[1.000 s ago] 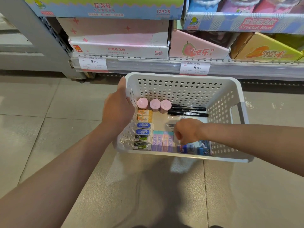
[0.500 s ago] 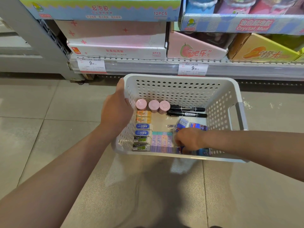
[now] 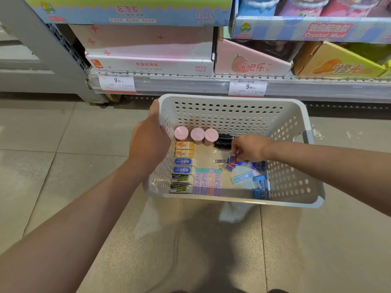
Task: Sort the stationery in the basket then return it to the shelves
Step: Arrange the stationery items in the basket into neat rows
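A white perforated basket (image 3: 230,115) sits on the floor in front of the shelves. My left hand (image 3: 151,141) grips its left rim. Inside, three pink round containers (image 3: 197,134) stand at the back, with black markers (image 3: 222,141) beside them. Erasers (image 3: 183,164) lie in a column along the left wall, next to pastel boxes (image 3: 207,181). My right hand (image 3: 248,148) pinches a small red and blue pack (image 3: 231,160) in the middle of the basket. Blue binder clips (image 3: 260,187) lie at the near right.
Shelves (image 3: 190,83) with price tags run along the back, holding pink, blue and yellow display boxes. A grey shelf upright (image 3: 42,49) stands at the left. Tiled floor surrounds the basket.
My right hand moved from the basket's near edge up toward the middle and closed on a small red and blue pack. The left hand stayed on the rim.
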Motion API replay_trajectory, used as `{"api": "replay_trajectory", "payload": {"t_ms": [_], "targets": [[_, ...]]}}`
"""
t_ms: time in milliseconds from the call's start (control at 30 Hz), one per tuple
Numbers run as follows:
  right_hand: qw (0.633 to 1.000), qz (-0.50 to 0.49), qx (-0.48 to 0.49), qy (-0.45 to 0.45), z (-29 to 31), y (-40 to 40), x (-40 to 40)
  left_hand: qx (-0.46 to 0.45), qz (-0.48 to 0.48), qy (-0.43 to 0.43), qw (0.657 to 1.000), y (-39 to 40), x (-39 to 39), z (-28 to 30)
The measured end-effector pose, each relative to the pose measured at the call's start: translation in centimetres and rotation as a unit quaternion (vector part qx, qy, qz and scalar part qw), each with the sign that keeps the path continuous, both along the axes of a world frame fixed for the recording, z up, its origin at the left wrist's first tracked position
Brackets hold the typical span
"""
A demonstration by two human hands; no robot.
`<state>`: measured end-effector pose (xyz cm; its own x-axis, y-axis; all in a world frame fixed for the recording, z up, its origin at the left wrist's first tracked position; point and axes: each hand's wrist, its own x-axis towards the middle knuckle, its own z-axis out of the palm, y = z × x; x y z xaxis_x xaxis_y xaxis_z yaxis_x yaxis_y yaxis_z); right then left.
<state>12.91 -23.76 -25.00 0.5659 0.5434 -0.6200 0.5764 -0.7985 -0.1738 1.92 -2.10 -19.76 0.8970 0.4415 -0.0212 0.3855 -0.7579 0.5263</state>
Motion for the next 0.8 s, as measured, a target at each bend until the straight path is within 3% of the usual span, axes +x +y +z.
{"api": "replay_trajectory", "payload": {"t_ms": [133,333,533,800], "targets": [[0.999,0.017,-0.036,-0.02,-0.6,-0.4,0.4,0.004,0.002,0.002,1.0,-0.1,0.0,0.0],[0.992,0.079,0.01,-0.093,-0.4,-0.6,-0.7,0.007,0.006,0.009,1.0,0.0,-0.1,-0.1],[0.942,0.291,-0.144,-0.082,-0.2,-0.4,-3.5,0.007,0.007,0.007,1.0,0.0,-0.1,-0.1],[0.916,0.348,-0.17,-0.103,-1.2,-0.3,-4.8,0.005,0.01,0.01,1.0,-0.1,-0.1,0.0]]}}
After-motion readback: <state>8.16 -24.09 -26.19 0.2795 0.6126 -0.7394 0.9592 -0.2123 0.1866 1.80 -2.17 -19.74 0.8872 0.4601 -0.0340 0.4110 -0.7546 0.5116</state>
